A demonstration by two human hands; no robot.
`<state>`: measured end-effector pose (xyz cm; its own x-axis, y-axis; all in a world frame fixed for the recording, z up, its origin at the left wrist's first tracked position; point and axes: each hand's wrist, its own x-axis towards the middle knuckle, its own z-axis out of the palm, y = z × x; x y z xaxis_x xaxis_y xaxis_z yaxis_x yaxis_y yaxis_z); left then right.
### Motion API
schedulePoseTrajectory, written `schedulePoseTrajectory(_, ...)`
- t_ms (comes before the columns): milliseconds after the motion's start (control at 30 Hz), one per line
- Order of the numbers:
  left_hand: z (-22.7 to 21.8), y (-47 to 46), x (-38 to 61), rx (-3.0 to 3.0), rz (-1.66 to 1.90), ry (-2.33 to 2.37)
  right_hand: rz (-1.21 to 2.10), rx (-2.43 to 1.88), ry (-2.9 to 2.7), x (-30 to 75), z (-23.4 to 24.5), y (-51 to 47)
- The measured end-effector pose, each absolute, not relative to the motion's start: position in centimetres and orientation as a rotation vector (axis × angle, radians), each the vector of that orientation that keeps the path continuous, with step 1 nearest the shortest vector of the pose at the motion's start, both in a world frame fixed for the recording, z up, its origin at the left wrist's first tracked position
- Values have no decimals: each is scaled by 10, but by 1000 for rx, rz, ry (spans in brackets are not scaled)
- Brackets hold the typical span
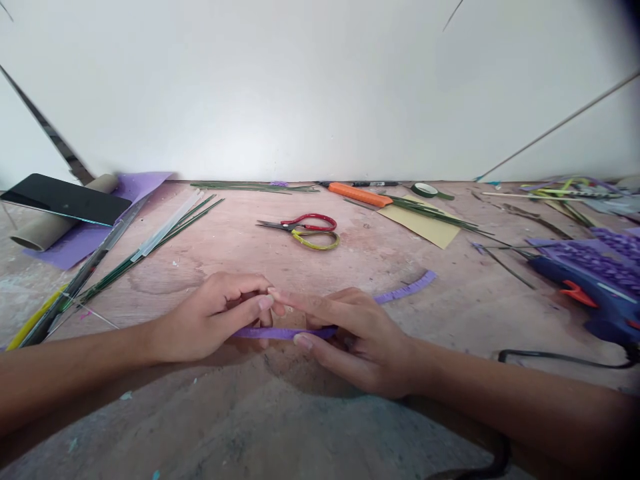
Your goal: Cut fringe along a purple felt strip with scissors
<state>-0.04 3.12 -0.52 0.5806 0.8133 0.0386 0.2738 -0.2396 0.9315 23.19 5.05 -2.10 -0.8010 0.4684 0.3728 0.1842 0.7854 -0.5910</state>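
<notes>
Between my two hands a narrow purple paper strip (280, 333) is stretched low over the table. My left hand (210, 317) is closed round the strip's left end, its thumb and forefinger bent near my right fingertips. My right hand (365, 337) grips the other end, thumb in front and fingers behind. Its forefinger reaches across and meets my left fingertips. A second purple strip (406, 288), slightly curved with a notched edge, lies just beyond my right hand. Scissors (305, 230) with one red and one yellow handle rest farther back.
At left a phone (67, 199) leans on a cardboard tube (45, 230), beside green wires (165, 237) and glue sticks (167, 223). An orange cutter (360, 195), green tape (424, 191) and yellow paper (425, 223) lie at the back. A blue glue gun (590, 287) is at right.
</notes>
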Motion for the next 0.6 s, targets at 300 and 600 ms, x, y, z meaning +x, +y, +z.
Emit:
schedulePoseTrajectory(300, -7, 33, 2, 1761, 729, 974, 747, -526, -2458, 231, -22, 50)
schedulePoseTrajectory(600, -6, 31, 3, 1623, 894, 1009, 655, -579, -2467, 229, -24, 49)
